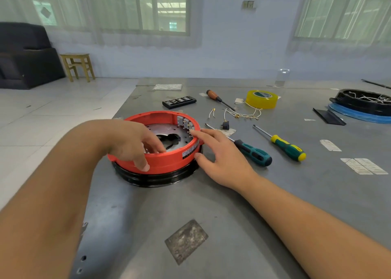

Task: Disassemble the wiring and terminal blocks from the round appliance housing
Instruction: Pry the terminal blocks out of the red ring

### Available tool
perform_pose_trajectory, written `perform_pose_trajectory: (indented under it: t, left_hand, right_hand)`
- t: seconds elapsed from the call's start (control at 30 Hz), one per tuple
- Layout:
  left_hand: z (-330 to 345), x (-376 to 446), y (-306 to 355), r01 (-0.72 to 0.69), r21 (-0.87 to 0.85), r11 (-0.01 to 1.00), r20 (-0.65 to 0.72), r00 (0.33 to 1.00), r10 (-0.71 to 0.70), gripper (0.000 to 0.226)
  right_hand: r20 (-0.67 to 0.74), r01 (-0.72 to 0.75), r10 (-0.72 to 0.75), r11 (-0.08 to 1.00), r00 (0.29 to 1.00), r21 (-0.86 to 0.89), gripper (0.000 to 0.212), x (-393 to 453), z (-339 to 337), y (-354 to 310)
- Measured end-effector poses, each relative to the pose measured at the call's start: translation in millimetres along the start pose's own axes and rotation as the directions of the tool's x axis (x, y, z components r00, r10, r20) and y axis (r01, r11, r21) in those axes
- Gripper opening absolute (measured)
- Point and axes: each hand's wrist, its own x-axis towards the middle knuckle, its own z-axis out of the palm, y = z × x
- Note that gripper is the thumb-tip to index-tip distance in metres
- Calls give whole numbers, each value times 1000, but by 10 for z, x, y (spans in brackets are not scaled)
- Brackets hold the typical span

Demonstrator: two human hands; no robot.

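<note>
Clamping the housing (169,160) rim, left hand (131,143); right hand (220,154) touches it, fingers apart.

Soft daylight came through the curtained windows (148,7) — shadows were faint, the worktop (232,204) dully sheened, edges bowed by wide-angle distortion.

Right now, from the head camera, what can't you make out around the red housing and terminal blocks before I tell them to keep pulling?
- Near inside wall of the red housing: hidden by the left hand.
- Terminal blocks: too small to tell whether wires remain attached.
- Label on the housing: text too small.
- Right hand index tip: actual contact with the terminals unclear.
- Black tray contents: cut off by the right edge.
</note>
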Motion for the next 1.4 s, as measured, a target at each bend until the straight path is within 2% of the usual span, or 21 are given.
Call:
perform_pose_trajectory:
  t: [0.13,0.27,0.33,0.43,0.53,0.63,0.73,0.83,0.9,0.97,1.03,1.07,1.13,1.17,1.27,1.4]
  left_hand:
    - [101,91,232,-88,-41,995,-78,993,85,60]
    - [205,170,342,-120,22,993,-180,976,122,25]
    - [175,131,279,-90,-1,996,-159,983,88,26]
    - [97,34,116,-40,-3,999,-86,995,40,42]
    - [75,3,10,-9,-27,1000,-38,999,8,46]
    - [60,-8,24,5,-27,1000,-47,999,-7,45]
    - [84,2,141,-51,-73,996,-42,998,48,57]
    - [190,121,286,-115,-95,989,-158,982,99,62]
    - [254,203,329,-132,-105,986,-254,962,102,51]
    - [282,243,285,-149,-144,978,-291,951,102,40]
    - [286,265,194,-167,-199,966,-295,950,103,32]
    - [290,270,147,-173,-223,959,-298,949,102,29]
    - [309,284,77,-189,-260,947,-319,942,100,25]
    - [329,290,55,-198,-278,940,-339,936,96,24]
    - [420,301,15,-213,-283,935,-420,904,79,29]
    - [602,324,-3,-278,-135,951,-586,796,150,40]
  right_hand:
    - [-135,44,-72,979,988,-198,53,-67,31,-210]
    - [-169,-6,-6,997,986,-73,48,-100,97,-258]
    - [-171,-56,58,998,984,16,50,-90,81,-172]
    - [-141,-91,107,989,984,119,68,-46,21,-34]
    - [-44,-45,51,991,998,128,81,-34,-19,-9]
    - [22,23,-23,999,999,31,70,-41,-18,3]
    - [4,46,-45,997,999,-64,67,-58,-8,-28]
    - [-21,73,-75,992,997,-103,73,-82,44,-73]
    - [10,89,-89,994,996,-65,78,-91,49,-80]
    - [43,96,-94,994,995,-42,80,-77,-16,-44]
    - [-33,45,-50,989,998,-138,75,-55,-113,44]
    - [-110,-22,-6,967,994,-254,68,-45,-167,95]
    - [-229,-225,121,833,966,-506,50,-45,-252,190]
    - [-227,-301,205,762,952,-574,43,-52,-268,237]
    - [-120,-395,414,683,902,-614,40,-60,-245,346]
    - [-160,-450,452,662,877,-599,38,-24,-203,400]
